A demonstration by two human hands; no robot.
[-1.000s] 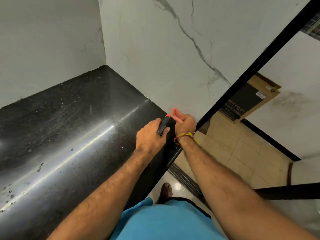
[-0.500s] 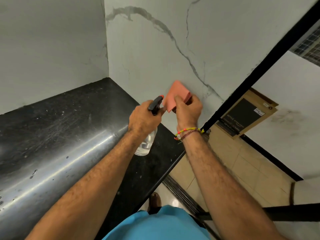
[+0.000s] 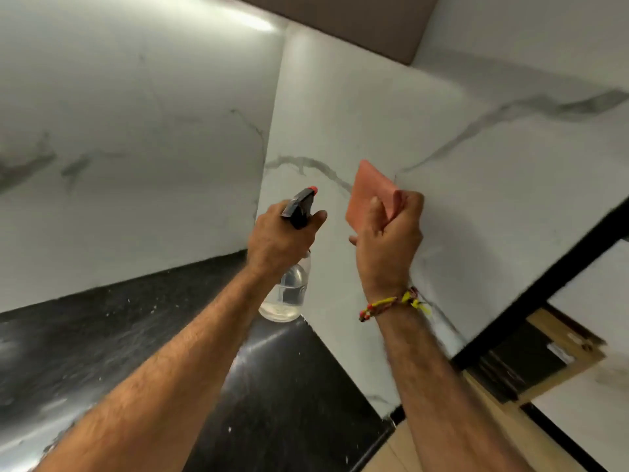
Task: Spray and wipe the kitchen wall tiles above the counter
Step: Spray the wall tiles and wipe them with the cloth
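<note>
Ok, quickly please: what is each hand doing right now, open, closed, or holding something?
Left hand: closed, holding the spray bottle by its black trigger head.
Right hand: closed, holding the folded pink cloth.

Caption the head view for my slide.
Left hand aims spray bottle at marble wall tiles; right hand holds pink cloth.

There are two hands: one left hand [image 3: 277, 238] and one right hand [image 3: 388, 241]. There is one spray bottle [image 3: 289, 287], with clear liquid inside and one black trigger head. There is one pink cloth [image 3: 369, 195]. There is one thread bracelet [image 3: 391, 304] on the right wrist. Two marble-pattern wall tiles [image 3: 408, 131] meet at one corner above one black counter [image 3: 289, 386]. One cardboard box [image 3: 534, 359] stands beyond the counter's right edge.
</note>
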